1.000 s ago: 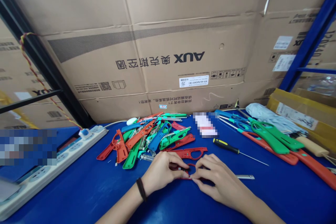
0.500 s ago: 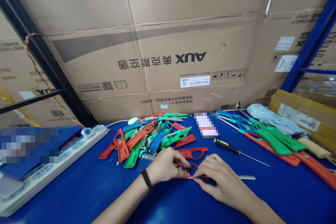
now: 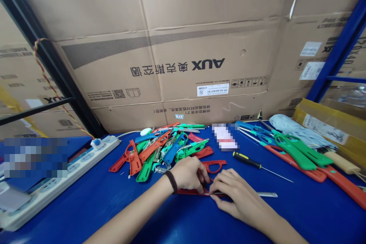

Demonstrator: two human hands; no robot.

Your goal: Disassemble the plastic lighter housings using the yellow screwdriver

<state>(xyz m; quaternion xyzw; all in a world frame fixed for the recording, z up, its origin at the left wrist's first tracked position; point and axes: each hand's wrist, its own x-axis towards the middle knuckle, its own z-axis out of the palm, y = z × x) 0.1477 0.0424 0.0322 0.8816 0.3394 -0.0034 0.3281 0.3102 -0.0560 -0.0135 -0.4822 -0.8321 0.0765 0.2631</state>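
Note:
Flat on the blue table lies a red lighter casing half (image 3: 191, 191) of a long-nosed lighter, partly covered by my fingers. A metal tube (image 3: 268, 195) sticks out to the right from beneath my right hand. My left hand (image 3: 188, 175), with a dark band at its wrist, bends over the casing, fingertips closed together at its middle; what they pinch is hidden. My right hand (image 3: 236, 190) grips the lighter where the tube meets the casing, thumb and forefinger pressed together. Just behind the hands rests another red casing half (image 3: 215, 166).
Behind my left hand is a pile of red, green and blue lighter parts (image 3: 154, 148). A yellow-black screwdriver (image 3: 247, 159) lies right of centre. Whole lighters (image 3: 297, 152) are heaped at right beside a carton (image 3: 328, 122). A white power strip (image 3: 71, 171) runs along the left.
My left hand has shifted slightly right and up along the casing, uncovering its left end. The dark piece seen under its fingers is hidden now. My right hand has barely moved.

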